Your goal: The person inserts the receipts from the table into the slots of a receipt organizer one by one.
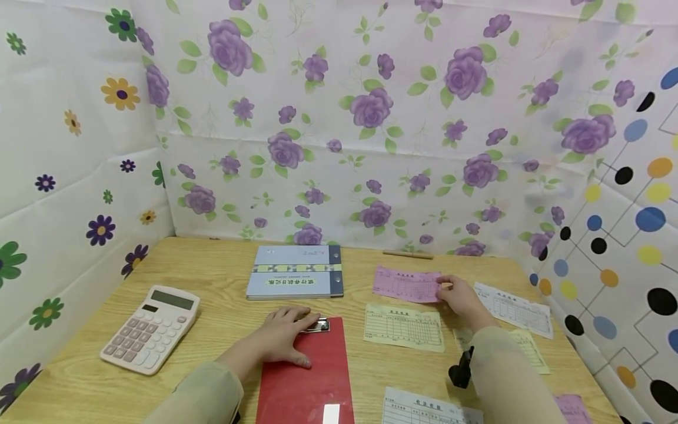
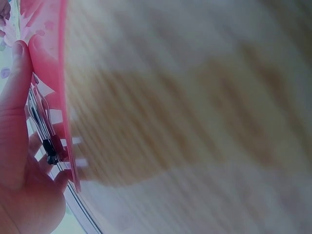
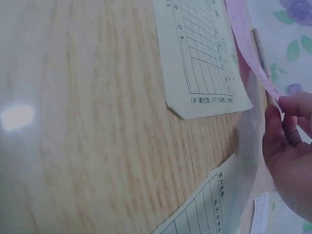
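Observation:
My right hand (image 1: 459, 299) pinches the right edge of a pink printed slip (image 1: 402, 285) between thumb and fingers. In the right wrist view that pink slip (image 3: 248, 48) rises in a curve to the fingertips. My left hand (image 1: 283, 335) rests over the top left of a red clipboard (image 1: 309, 386), beside its metal clip (image 1: 321, 324). Its thumb points across the red surface, seen from the side in the left wrist view. Just below the pink slip lies a yellow printed slip (image 1: 404, 328).
A white slip (image 1: 515, 309) and another yellow slip (image 1: 531, 348) lie right, partly behind my forearm. Another white slip (image 1: 418, 409) and a pink one (image 1: 573, 408) are in front. A blue journal (image 1: 296, 272), a calculator (image 1: 150, 330) and a brown pen (image 1: 408, 254) lie about the wooden table.

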Demonstrator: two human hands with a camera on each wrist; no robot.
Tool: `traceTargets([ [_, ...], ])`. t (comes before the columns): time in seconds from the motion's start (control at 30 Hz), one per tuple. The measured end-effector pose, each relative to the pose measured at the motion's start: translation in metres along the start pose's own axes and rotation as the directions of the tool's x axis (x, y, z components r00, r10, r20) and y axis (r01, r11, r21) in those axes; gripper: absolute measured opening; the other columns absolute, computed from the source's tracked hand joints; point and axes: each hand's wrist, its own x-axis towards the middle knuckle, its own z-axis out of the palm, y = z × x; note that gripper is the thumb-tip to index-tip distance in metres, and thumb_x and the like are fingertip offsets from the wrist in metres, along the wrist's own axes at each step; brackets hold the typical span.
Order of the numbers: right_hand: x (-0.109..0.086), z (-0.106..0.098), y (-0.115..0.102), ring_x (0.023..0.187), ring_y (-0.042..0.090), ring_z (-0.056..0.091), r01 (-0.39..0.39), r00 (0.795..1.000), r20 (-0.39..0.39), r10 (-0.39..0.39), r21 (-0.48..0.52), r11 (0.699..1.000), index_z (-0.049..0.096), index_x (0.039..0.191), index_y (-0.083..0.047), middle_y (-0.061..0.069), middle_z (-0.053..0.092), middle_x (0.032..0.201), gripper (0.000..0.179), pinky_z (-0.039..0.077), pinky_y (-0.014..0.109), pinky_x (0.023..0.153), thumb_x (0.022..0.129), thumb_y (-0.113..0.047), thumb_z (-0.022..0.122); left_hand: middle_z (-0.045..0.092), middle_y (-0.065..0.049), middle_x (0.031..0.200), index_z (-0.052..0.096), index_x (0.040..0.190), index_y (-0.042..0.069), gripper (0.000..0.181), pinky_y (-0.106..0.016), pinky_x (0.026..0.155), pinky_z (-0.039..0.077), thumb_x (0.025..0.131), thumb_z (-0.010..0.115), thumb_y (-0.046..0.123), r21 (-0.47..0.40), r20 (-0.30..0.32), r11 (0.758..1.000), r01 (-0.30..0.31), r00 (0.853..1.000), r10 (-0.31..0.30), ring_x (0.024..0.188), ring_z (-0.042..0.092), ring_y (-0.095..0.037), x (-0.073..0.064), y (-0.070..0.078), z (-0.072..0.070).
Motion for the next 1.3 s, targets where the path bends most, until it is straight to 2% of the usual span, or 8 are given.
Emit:
traceTargets([
  [0.17,-0.002,-0.001,0.002,0.084,0.022,0.054,-0.008,1.000,-0.011,0.009,0.047,0.999,0.039,0.137,-0.001,0.016,0.056,0.104,0.047,0.046,0.033,0.071,0.093,-0.009,0.053,0.033,-0.010,0.144,0.039,0.144,0.021,0.092,-0.058,0.102,0.021,0.068,0.073,0.061,0.009,-0.001,1.000,-0.004,1.000,0.004,0.129,0.027,-0.038,0.000,0.001,-0.001],
  [0.4,-0.004,0.000,0.007,0.100,0.025,0.055,-0.012,1.000,0.025,0.007,0.187,0.982,0.033,0.143,-0.003,0.025,0.047,0.129,0.053,0.046,0.034,0.077,0.093,-0.009,0.050,0.033,-0.010,0.143,0.038,0.145,0.021,0.093,-0.059,0.103,0.020,0.068,0.074,0.059,0.002,0.007,1.000,0.000,1.000,0.000,0.129,0.027,-0.038,0.001,0.003,-0.003],
  [0.5,-0.005,0.001,0.007,0.096,0.022,0.056,-0.012,1.000,0.025,0.007,0.210,0.978,0.035,0.142,-0.002,0.025,0.050,0.126,0.052,0.045,0.033,0.076,0.094,-0.011,0.050,0.034,-0.010,0.143,0.038,0.145,0.021,0.093,-0.058,0.103,0.020,0.068,0.074,0.060,0.003,0.003,1.000,-0.002,1.000,0.002,0.129,0.027,-0.038,0.001,0.003,-0.003],
  [0.77,-0.012,0.007,0.000,0.066,0.017,0.050,-0.015,0.999,0.051,0.006,0.185,0.983,0.051,0.132,-0.003,0.014,0.055,0.109,0.044,0.043,0.028,0.059,0.089,-0.008,0.048,0.034,-0.008,0.143,0.037,0.145,0.023,0.097,-0.057,0.103,0.022,0.066,0.070,0.068,0.020,0.021,1.000,-0.007,1.000,0.007,0.128,0.029,-0.037,0.002,-0.001,0.004],
  [0.93,-0.013,0.010,-0.009,0.085,0.019,0.052,0.032,0.998,0.039,-0.039,0.179,0.983,0.057,0.127,-0.005,0.015,0.051,0.125,0.039,0.045,0.028,0.068,0.090,-0.011,0.049,0.036,-0.009,0.142,0.040,0.144,0.023,0.093,-0.058,0.101,0.023,0.067,0.071,0.065,0.009,-0.011,1.000,-0.022,1.000,0.022,0.128,0.030,-0.037,0.003,-0.004,0.004],
  [1.03,-0.016,0.013,-0.015,0.097,0.020,0.049,0.053,0.996,0.056,-0.068,0.242,0.969,0.057,0.128,-0.005,0.016,0.048,0.132,0.039,0.046,0.031,0.078,0.090,-0.010,0.051,0.038,-0.009,0.141,0.042,0.143,0.021,0.089,-0.059,0.100,0.025,0.069,0.072,0.061,0.001,-0.035,0.999,-0.045,0.998,0.045,0.127,0.032,-0.037,0.004,-0.006,0.004],
  [1.2,-0.022,0.019,-0.029,0.092,0.019,0.052,0.077,0.990,0.081,-0.115,0.371,0.925,0.056,0.128,-0.003,0.016,0.052,0.125,0.041,0.047,0.038,0.081,0.087,-0.003,0.051,0.046,-0.009,0.133,0.048,0.138,0.018,0.074,-0.058,0.098,0.029,0.077,0.071,0.051,-0.001,-0.106,0.997,-0.079,0.991,0.078,0.122,0.039,-0.036,0.007,-0.011,0.003],
  [1.3,-0.027,0.023,-0.037,0.090,0.018,0.051,0.089,0.984,0.108,-0.141,0.388,0.917,0.057,0.127,-0.003,0.014,0.053,0.122,0.043,0.048,0.038,0.079,0.085,0.000,0.051,0.052,-0.007,0.119,0.056,0.131,0.015,0.059,-0.052,0.093,0.036,0.081,0.071,0.042,0.005,-0.159,0.994,-0.106,0.982,0.106,0.112,0.045,-0.030,0.008,-0.014,0.001],
])
